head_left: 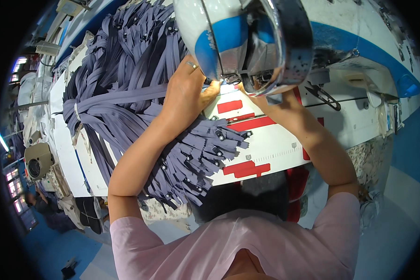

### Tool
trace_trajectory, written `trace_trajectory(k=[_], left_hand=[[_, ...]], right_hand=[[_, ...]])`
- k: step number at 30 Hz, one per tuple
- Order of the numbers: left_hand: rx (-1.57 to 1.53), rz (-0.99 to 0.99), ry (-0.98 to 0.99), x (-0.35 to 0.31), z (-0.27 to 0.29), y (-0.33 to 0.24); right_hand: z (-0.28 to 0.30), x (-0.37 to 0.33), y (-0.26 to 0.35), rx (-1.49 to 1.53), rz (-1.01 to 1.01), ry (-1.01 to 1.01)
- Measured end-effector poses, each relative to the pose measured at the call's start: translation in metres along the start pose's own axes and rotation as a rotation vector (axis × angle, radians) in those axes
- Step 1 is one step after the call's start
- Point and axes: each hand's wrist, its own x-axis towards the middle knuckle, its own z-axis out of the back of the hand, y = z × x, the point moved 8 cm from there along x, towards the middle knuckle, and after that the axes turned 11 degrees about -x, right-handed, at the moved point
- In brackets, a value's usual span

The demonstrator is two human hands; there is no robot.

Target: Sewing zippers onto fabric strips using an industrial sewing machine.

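Note:
My left hand [187, 88], with a ring on one finger, presses its fingertips down on a grey-purple zipper strip at the needle area of a white and blue sewing machine [247, 42]. My right hand [261, 95] lies mostly hidden beneath the machine head, at the same spot. Whether it grips the strip is not visible. A big pile of grey-purple zippers [126, 70] with metal sliders fans out under my left forearm, and loose ends [196, 158] hang over the table's front edge.
The white sewing table [275, 149] carries red tape marks [245, 169] and a printed ruler strip. A tied bundle of zippers lies at far left. Another sewing machine [37, 161] and fabric heaps stand at the left, over a blue floor.

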Motion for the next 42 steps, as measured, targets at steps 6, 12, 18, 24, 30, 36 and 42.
trace_trajectory(k=[6,12,18,24,30,36,42], left_hand=[[-0.058,0.065,0.017,0.000,-0.003,0.004],[-0.139,0.109,0.027,0.001,-0.003,0.007],[0.005,-0.002,0.012,0.004,-0.003,-0.002],[0.011,-0.006,0.011,0.004,-0.004,0.000],[0.017,0.002,0.006,0.003,-0.004,0.002],[0.021,0.015,0.000,0.004,-0.004,0.003],[0.024,0.029,-0.002,0.005,-0.004,0.005]], right_hand=[[-0.001,0.009,0.009,0.018,-0.009,0.040],[0.028,-0.006,0.006,0.325,-0.194,-0.378],[0.018,-0.001,0.004,0.231,-0.138,-0.259],[0.009,0.006,0.004,0.135,-0.073,-0.140],[0.007,0.016,0.011,0.144,-0.080,-0.037],[0.022,0.004,0.010,0.213,-0.087,-0.331],[0.021,0.015,0.011,0.130,-0.086,-0.095]])
